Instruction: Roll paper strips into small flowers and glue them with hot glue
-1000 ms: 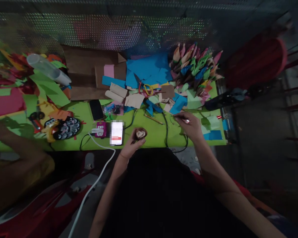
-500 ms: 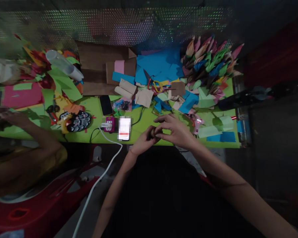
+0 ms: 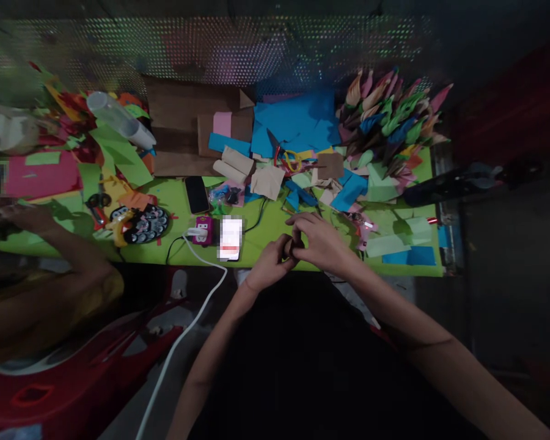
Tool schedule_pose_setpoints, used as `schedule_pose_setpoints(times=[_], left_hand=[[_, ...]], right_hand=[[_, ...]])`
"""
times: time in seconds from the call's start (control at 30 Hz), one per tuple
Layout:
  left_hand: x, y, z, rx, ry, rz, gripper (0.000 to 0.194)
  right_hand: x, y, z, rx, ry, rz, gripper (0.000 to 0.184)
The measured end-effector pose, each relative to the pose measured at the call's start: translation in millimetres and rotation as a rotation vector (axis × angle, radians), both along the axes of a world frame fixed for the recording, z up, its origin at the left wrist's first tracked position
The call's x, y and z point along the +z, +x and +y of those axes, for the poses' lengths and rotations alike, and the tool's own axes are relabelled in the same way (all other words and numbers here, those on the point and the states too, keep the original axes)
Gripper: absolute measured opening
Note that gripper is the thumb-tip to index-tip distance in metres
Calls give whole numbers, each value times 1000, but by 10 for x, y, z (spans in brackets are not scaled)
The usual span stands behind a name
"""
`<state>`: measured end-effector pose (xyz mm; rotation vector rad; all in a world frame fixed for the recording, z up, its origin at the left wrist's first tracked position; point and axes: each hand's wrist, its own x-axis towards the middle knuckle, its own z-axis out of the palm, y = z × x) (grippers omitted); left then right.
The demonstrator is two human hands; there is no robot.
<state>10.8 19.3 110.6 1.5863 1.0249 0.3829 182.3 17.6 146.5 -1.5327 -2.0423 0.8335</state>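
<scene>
Over the front edge of the green table, my left hand (image 3: 271, 264) and my right hand (image 3: 319, 242) meet with their fingers closed round a small brown piece (image 3: 292, 247). It looks like folded or rolled paper, though the fingers hide most of it. A lit phone (image 3: 230, 238) lies to the left of my hands. To their right rests a pink glue gun (image 3: 363, 229). Beyond them, scraps such as a beige paper square (image 3: 267, 182) and a blue strip (image 3: 349, 194) are scattered near scissors (image 3: 288, 157) with red and yellow handles.
Paper cones or flowers (image 3: 389, 122) stand bunched at the back right. A dark phone (image 3: 197, 194) and a purple plug adapter (image 3: 202, 231) lie left of centre, with a white cable (image 3: 190, 330) hanging off the edge. Another person's arm (image 3: 68, 238) reaches in at the left.
My fingers have shifted round the brown piece, and the right hand's index finger is now more bent. Both hands have moved slightly to the right.
</scene>
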Motion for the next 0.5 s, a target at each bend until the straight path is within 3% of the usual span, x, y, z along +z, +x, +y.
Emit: schedule_pose_setpoints(times=[0.13,0.27,0.5], left_hand=[[-78,-3,-15,-6,-46,-50,20],[-148,-4,-62,47,-188,-146,26],[-68,-15,-31,59,-200,-124,29]], right_hand=[[-18,-14,-5,-7,-25,-11,24],[60,103,11,83,-61,129,13],[164,229,67,199,-47,128,10]])
